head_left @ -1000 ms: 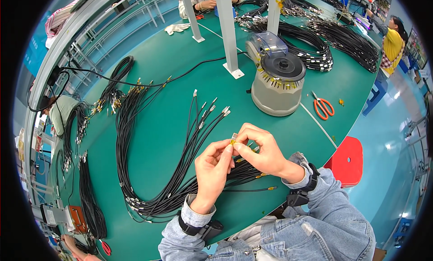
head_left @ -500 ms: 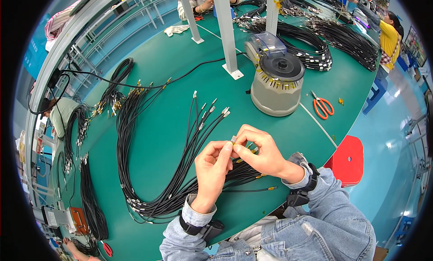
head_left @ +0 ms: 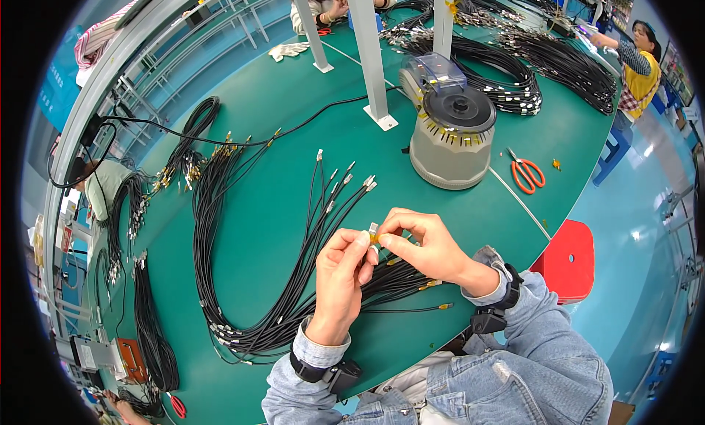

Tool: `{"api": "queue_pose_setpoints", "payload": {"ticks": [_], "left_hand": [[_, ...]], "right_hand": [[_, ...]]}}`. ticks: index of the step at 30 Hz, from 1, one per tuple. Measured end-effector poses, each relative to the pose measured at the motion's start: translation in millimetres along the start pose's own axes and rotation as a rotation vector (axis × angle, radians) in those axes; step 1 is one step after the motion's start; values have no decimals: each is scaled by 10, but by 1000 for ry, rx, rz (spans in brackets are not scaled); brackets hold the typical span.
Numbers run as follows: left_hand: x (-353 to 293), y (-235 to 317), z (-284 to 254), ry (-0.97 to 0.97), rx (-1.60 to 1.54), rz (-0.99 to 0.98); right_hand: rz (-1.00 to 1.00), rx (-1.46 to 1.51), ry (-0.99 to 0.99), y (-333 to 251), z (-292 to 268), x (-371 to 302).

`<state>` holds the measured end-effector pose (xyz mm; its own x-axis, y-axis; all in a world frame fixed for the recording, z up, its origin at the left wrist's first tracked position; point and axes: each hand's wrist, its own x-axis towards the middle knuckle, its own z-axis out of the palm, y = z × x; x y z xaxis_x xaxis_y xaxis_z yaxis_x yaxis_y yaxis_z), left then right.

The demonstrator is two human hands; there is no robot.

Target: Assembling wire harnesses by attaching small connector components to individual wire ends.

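Note:
Above the near part of the green table, my two hands meet fingertip to fingertip. My left hand pinches a cable connector with a silvery-white end pointing up and away. A bit of amber tape shows on the connector between my fingers. My right hand is closed in a pinch at that tape, thumb against forefinger. Beneath and left of my hands curves a large bundle of black cables, with metal-tipped ends fanned out beyond. To the right under my right hand, several cable ends carry amber tape.
A round grey tape dispenser stands beyond my right hand, orange-handled scissors beside it. Grey metal posts rise from the table. More cable bundles lie left and far right. A red stool stands right; other people work around.
My fingers have parted slightly and amber tape now shows around the connector between them. At the far right, the person in yellow has turned and reaches an arm toward the table.

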<state>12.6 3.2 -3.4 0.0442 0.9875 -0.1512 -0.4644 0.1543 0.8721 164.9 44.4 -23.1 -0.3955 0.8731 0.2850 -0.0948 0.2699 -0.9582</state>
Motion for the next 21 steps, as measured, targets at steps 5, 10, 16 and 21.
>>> {"api": "queue_pose_setpoints", "payload": {"ticks": [5, 10, 16, 21], "left_hand": [[11, -26, -29, -3, -15, 44], [21, -42, -36, -6, -9, 30], [11, -15, -1, 6, -9, 36], [-17, -16, -23, 38, 214, 144]], "right_hand": [[165, 226, -13, -72, -7, -5], [78, 226, -61, 12, -6, -1], [24, 173, -41, 84, -42, 13], [23, 177, -29, 89, -45, 17]]}}
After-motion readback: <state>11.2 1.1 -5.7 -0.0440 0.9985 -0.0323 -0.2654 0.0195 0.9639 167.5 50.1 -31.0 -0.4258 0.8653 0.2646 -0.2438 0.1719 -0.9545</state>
